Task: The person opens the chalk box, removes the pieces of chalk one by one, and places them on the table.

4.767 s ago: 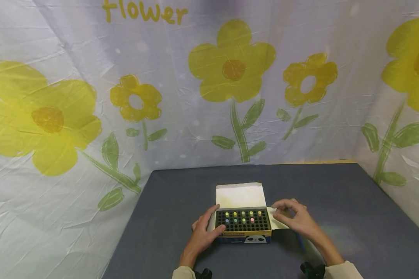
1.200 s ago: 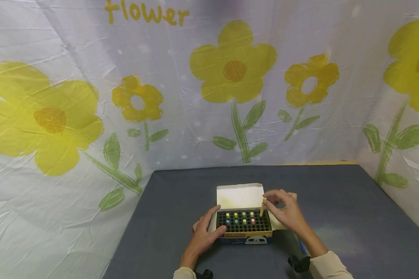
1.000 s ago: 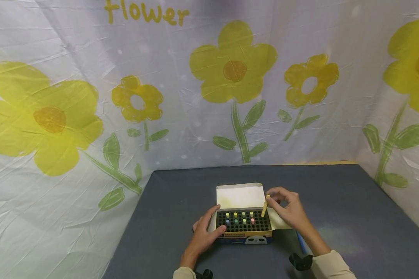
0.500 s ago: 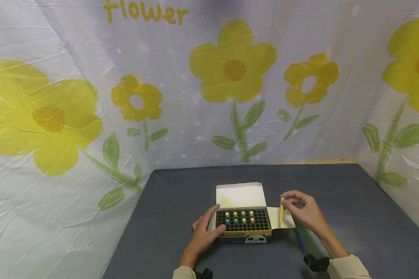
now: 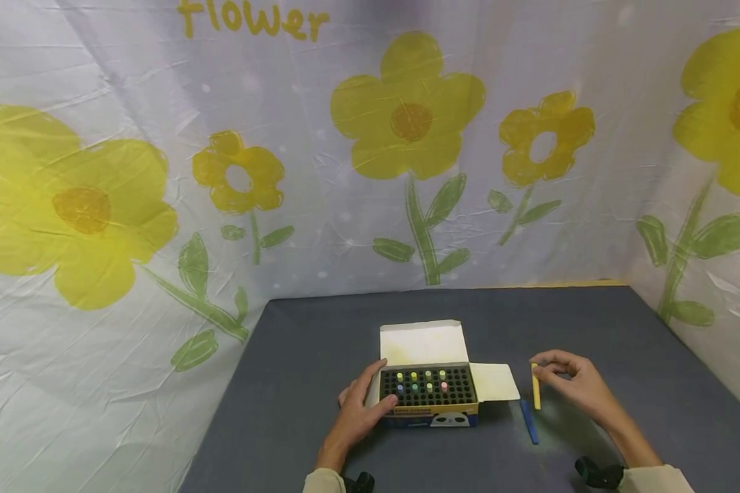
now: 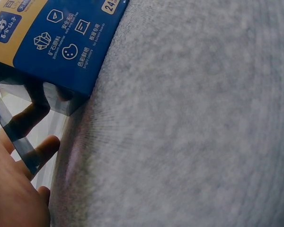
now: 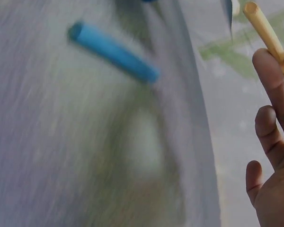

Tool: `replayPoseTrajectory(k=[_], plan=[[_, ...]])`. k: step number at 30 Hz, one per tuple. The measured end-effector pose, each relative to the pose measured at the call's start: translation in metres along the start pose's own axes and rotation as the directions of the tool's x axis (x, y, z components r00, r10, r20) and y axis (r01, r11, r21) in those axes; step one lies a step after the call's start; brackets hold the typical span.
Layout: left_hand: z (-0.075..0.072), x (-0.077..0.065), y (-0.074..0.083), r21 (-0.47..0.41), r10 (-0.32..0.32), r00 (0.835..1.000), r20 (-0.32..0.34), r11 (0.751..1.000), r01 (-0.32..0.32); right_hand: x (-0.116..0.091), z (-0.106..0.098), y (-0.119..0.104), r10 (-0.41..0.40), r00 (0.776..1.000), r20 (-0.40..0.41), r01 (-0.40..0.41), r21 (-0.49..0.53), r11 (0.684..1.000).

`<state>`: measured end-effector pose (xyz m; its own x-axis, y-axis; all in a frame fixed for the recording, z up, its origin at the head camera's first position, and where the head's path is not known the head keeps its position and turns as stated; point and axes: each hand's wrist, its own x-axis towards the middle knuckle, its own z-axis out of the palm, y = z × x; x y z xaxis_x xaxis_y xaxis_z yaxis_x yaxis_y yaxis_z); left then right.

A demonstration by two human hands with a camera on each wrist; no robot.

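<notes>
Fingertips [image 7: 267, 64] of right hand [image 5: 582, 385] pinch yellow stick [image 5: 536, 394].

I have the box [image 6: 49, 40] cut off in the upper left corner, its blue and yellow faces printed with white icons, small lettering and a "24". Below it I see the left hand [image 6: 14, 184], fingers bent; a thin dark strip [image 6: 19, 142], which I can't identify, slants across them. Pale backing [image 6: 55, 124] shows past the fingertips, and the blurred grey worktop [image 6: 189, 113] fills my right.
</notes>
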<state>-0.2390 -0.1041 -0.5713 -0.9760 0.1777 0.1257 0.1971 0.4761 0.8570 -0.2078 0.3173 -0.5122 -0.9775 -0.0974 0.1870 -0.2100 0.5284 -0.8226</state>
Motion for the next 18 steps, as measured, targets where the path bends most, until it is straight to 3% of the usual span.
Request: replayPoseTrajectory(k=[5, 12, 18], plan=[[0.000, 0.000, 0.001, 0.008, 0.000, 1.000, -0.004, 1.000, 0.000, -0.007, -0.007, 0.016, 0.062, 0.994, 0.086, -0.063, 0.005, 0.998], [0.001, 0.000, 0.001, 0.012, 0.010, 1.000, -0.004, 1.000, -0.010, -0.012, -0.005, 0.028, 0.039, 0.978, 0.203, -0.045, 0.023, 0.999], [0.001, 0.000, 0.001, 0.018, 0.016, 1.000, -0.009, 1.000, -0.016, -0.011, 0.002, 0.032, 0.050, 0.974, 0.223, -0.055, 0.016, 0.998]])
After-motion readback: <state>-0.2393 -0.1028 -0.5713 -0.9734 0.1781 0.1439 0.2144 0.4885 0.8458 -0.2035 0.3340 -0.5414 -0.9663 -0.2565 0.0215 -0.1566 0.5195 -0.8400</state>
